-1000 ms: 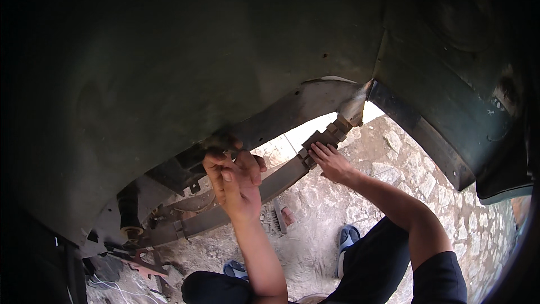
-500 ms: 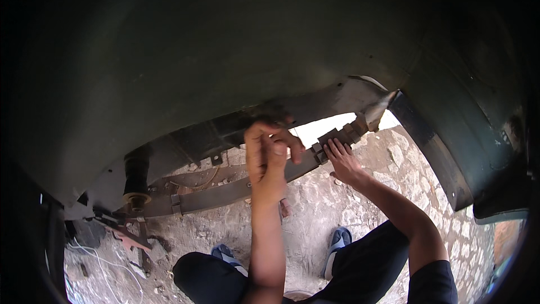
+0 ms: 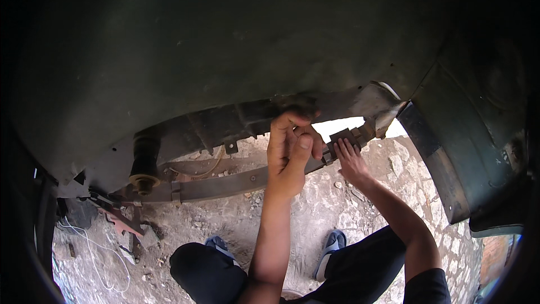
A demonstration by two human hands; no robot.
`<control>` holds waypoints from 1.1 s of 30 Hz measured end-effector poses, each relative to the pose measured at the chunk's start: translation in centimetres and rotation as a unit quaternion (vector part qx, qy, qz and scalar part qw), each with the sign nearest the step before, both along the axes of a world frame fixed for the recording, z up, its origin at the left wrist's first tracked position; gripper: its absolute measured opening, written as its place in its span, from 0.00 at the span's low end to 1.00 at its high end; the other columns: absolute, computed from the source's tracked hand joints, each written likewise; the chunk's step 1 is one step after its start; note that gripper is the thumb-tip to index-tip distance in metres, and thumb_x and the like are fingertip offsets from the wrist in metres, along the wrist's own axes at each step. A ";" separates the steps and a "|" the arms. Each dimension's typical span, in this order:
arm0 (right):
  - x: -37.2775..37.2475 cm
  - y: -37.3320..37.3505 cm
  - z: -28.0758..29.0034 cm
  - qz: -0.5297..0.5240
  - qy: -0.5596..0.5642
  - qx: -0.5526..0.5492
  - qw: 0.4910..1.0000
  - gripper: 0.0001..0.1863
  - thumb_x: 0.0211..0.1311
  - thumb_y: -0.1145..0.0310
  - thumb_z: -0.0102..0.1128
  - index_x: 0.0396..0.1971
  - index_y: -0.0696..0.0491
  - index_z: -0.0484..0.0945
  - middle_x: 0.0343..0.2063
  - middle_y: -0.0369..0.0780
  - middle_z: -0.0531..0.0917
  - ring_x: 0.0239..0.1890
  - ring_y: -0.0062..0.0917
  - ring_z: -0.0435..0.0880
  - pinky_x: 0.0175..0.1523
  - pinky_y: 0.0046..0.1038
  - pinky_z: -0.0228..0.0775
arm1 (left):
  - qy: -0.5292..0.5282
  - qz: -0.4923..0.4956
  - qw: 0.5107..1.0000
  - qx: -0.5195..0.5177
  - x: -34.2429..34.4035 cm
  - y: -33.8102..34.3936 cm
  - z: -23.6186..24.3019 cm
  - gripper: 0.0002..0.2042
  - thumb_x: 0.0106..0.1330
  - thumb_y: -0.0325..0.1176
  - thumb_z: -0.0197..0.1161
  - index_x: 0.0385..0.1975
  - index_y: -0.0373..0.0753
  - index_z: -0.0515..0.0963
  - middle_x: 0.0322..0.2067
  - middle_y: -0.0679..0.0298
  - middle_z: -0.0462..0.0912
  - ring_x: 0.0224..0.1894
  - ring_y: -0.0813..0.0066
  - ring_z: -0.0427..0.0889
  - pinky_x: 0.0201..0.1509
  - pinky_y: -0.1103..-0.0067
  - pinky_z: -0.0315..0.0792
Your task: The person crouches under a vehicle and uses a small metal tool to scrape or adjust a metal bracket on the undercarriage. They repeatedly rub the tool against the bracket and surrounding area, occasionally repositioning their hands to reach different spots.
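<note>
My left hand [image 3: 292, 152] is raised, palm toward me, with fingers curled at the dark frame rail [image 3: 247, 112] under the green wheel-arch panel [image 3: 236, 34]; anything in those fingers is hidden. My right hand [image 3: 351, 160] lies with outstretched fingers on a dark metal block [image 3: 342, 135] at the right end of a long leaf spring [image 3: 219, 188]. The spring curves leftward beneath the rail, past a black rubber piece with a brassy washer [image 3: 145, 157]. A grey bracket [image 3: 385, 112] meets the rail at the right.
A dark, angled body panel [image 3: 450, 169] drops at the right. Below lie rough stony ground [image 3: 208, 219], a reddish metal stand [image 3: 124, 219], rubble and a loose white cable [image 3: 90, 253] at lower left. My legs and blue slippers [image 3: 329, 253] are at the bottom.
The view has shifted, so the spring sits higher and farther right. My left hand has moved up and right along the rail with fingers curled; my right hand stays on the block.
</note>
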State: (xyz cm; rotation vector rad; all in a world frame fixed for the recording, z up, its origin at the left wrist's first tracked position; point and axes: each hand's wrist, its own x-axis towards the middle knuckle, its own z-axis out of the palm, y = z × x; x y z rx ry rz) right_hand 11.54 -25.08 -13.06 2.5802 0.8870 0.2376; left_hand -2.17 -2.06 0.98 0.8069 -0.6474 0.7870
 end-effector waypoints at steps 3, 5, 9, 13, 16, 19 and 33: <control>-0.4 0.6 0.8 0.010 0.123 0.051 0.991 0.49 0.53 0.59 0.67 0.70 0.55 0.47 0.71 0.44 0.50 0.73 0.36 0.47 0.73 0.43 0.43 | 0.006 -0.003 1.000 -0.003 -0.1 0.0 0.0 0.12 0.71 0.34 0.54 0.50 0.39 0.65 0.47 0.57 0.72 0.26 0.82 0.70 0.36 0.81 0.70; 0.7 -0.5 0.6 0.028 0.045 -0.008 0.999 0.49 0.54 0.58 0.67 0.69 0.55 0.48 0.71 0.44 0.50 0.73 0.35 0.47 0.74 0.43 0.43 | 0.016 0.010 1.000 0.002 -0.2 0.2 0.2 0.12 0.71 0.35 0.54 0.50 0.39 0.65 0.47 0.57 0.72 0.26 0.82 0.71 0.37 0.80 0.71; -0.4 0.3 0.0 0.010 0.049 0.034 0.998 0.49 0.51 0.61 0.68 0.69 0.55 0.49 0.71 0.43 0.52 0.73 0.35 0.49 0.73 0.43 0.45 | 0.012 0.011 1.000 0.007 -0.1 0.2 -0.1 0.13 0.71 0.35 0.54 0.50 0.40 0.65 0.47 0.55 0.71 0.25 0.82 0.71 0.38 0.78 0.71; 0.5 -0.7 0.5 0.048 0.058 0.027 0.997 0.50 0.50 0.61 0.70 0.69 0.57 0.49 0.70 0.45 0.51 0.72 0.37 0.49 0.72 0.43 0.46 | 0.013 0.011 1.000 0.002 -0.1 0.0 0.2 0.13 0.71 0.36 0.54 0.50 0.40 0.65 0.46 0.54 0.72 0.24 0.82 0.71 0.38 0.78 0.71; -0.1 0.2 0.1 -0.002 0.058 0.039 0.998 0.49 0.51 0.61 0.69 0.69 0.57 0.49 0.71 0.46 0.50 0.73 0.38 0.48 0.72 0.43 0.45 | 0.008 0.009 1.000 -0.007 -0.3 0.2 0.1 0.13 0.71 0.37 0.55 0.50 0.39 0.65 0.45 0.55 0.72 0.25 0.82 0.71 0.38 0.78 0.71; -0.6 0.9 0.5 0.004 0.099 0.064 0.993 0.49 0.51 0.61 0.69 0.68 0.58 0.50 0.70 0.46 0.50 0.73 0.38 0.47 0.73 0.43 0.44 | 0.022 0.014 1.000 0.000 -0.3 -0.1 0.1 0.14 0.71 0.37 0.55 0.50 0.39 0.65 0.45 0.56 0.72 0.25 0.82 0.70 0.37 0.78 0.71; -1.5 0.9 1.8 0.028 0.130 0.078 0.988 0.46 0.48 0.64 0.71 0.66 0.57 0.56 0.69 0.45 0.56 0.72 0.36 0.52 0.72 0.42 0.48 | 0.007 0.019 0.999 0.025 0.0 0.2 -0.2 0.14 0.72 0.37 0.52 0.52 0.40 0.64 0.49 0.55 0.71 0.24 0.82 0.70 0.36 0.79 0.72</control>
